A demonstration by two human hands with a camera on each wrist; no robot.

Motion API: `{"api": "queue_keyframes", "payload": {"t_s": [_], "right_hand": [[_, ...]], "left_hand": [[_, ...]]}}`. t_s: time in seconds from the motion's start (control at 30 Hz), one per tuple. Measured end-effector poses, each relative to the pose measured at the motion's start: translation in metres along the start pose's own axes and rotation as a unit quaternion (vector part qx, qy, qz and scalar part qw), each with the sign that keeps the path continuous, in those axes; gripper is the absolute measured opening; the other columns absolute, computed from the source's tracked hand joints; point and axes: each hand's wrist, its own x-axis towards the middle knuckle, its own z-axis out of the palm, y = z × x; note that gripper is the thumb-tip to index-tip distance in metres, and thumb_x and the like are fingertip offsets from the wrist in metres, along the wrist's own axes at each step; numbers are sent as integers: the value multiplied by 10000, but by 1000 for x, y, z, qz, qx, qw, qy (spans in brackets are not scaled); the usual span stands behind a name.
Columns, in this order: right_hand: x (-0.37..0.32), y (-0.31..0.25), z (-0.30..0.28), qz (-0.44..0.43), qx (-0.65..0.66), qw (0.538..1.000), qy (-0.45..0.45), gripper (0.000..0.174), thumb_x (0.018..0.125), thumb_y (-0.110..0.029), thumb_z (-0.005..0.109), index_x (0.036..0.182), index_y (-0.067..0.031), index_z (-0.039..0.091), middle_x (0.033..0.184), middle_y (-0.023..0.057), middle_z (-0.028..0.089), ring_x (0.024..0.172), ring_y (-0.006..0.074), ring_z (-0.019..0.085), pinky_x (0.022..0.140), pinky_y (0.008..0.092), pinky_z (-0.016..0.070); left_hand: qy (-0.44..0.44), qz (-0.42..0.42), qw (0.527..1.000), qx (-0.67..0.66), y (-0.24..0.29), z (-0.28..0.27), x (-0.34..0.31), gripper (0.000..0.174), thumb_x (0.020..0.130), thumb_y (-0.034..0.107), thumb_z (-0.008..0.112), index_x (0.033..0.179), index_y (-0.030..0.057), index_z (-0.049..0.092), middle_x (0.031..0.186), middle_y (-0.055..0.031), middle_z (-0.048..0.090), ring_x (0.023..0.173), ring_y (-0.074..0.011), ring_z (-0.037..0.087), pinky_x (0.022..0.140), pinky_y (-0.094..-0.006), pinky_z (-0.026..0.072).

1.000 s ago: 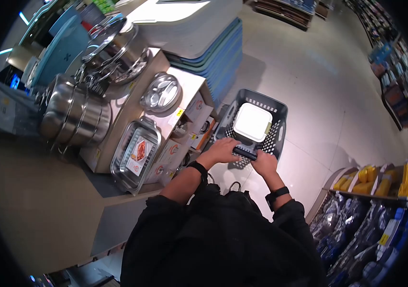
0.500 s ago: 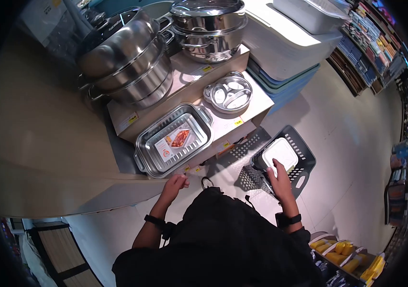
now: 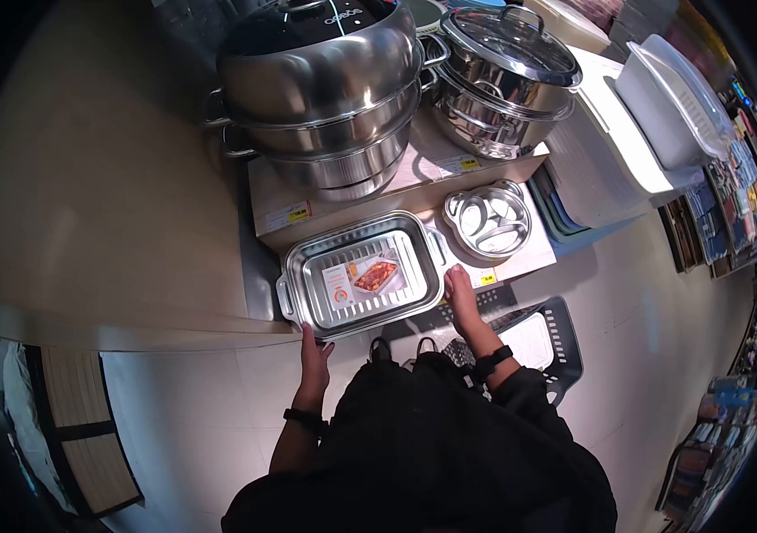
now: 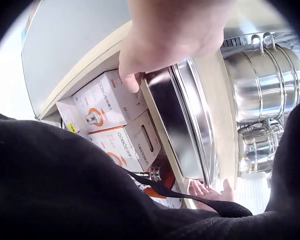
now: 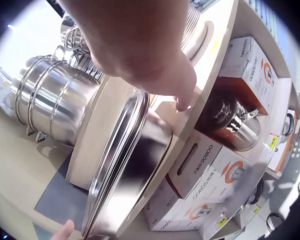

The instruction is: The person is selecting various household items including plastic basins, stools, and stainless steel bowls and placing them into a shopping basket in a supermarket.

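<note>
A rectangular steel roasting pan with end handles lies on the display shelf, a printed food card inside it. My left hand is at the pan's near left corner, fingers extended. In the left wrist view its fingertips are by the shelf edge, beside the end of the pan. My right hand is beside the pan's right handle, at the shelf's front edge. Its fingers appear loosely bent in the head view, with nothing held. Beyond it is a round, divided steel dish.
Tall steel steamer pots and a glass-lidded pot stand on the step behind. Plastic storage bins are to the right. A dark basket with a white-lidded container is on the floor. Boxes fill the lower shelf.
Both hands have let go of the basket handle and moved to the two ends of the roasting pan. The view has turned left toward the shelf, with the basket now at lower right.
</note>
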Motion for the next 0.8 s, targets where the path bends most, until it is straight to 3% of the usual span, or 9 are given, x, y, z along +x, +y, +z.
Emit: {"api": "queue_keyframes", "payload": {"t_s": [0.07,0.13,0.17,0.23,0.27,0.37,0.5,0.63,0.8], "right_hand": [[9,-1,2,5,8,1000,-9,259,1006,-383,451,1051,-131,490,771,-85,360,644,17,319,542,186,274],[22,5,-4,47,-58,997,-2,704,974,-459,494,1456,3,271,1142,51,502,1002,118,468,798,272,406],[30,8,-3,50,-61,997,-10,704,974,-459,494,1456,3,271,1142,51,502,1002,118,468,798,272,406],[40,13,2,-3,-81,997,-9,696,975,-443,497,1457,4,268,1265,117,488,1130,186,474,949,317,395],[40,17,2,2,-64,998,-17,657,982,-414,494,1453,-10,279,1371,168,433,1245,241,428,1064,345,319],[28,5,19,23,3,998,-62,622,988,-390,487,1444,-20,283,1378,168,424,1253,240,419,1059,351,325],[14,-8,33,48,43,998,-29,585,992,-353,482,1441,-43,271,1354,151,442,1221,241,441,1039,376,350],[11,-6,36,40,55,998,-16,580,993,-348,469,1443,-43,266,1368,155,427,1247,242,413,1059,375,322],[10,3,39,20,-22,999,33,605,998,-369,455,1451,-30,242,1403,156,398,1272,250,399,1082,371,293]], "left_hand": [[26,9,999,-18,-2,7,1,710,965,603,381,1432,71,334,1410,-115,436,1301,-244,415,1057,-495,331],[94,29,995,12,-1,11,2,631,984,546,391,1388,61,394,1359,-98,488,1253,-206,462,1052,-447,348],[103,31,994,8,0,14,4,631,984,546,391,1388,61,394,1359,-98,488,1253,-206,462,1052,-447,348],[71,127,987,-72,6,18,7,550,999,480,397,1337,49,448,1292,-78,538,1172,-180,516,1023,-375,377],[50,132,984,-110,9,20,9,485,1011,418,395,1306,41,473,1252,-66,557,1133,-164,537,998,-328,391],[100,134,977,-129,9,27,18,462,1014,388,396,1310,40,464,1246,-66,554,1146,-168,530,1001,-351,391],[103,159,969,-160,8,29,20,471,1009,381,409,1320,30,444,1277,-74,530,1169,-177,514,1015,-355,379],[114,148,969,-159,5,28,23,481,1010,395,395,1344,50,416,1299,-80,517,1188,-196,506,1015,-378,381],[115,134,972,-152,1,25,24,491,1009,414,392,1358,69,400,1300,-73,517,1188,-199,507,998,-389,392]]}}
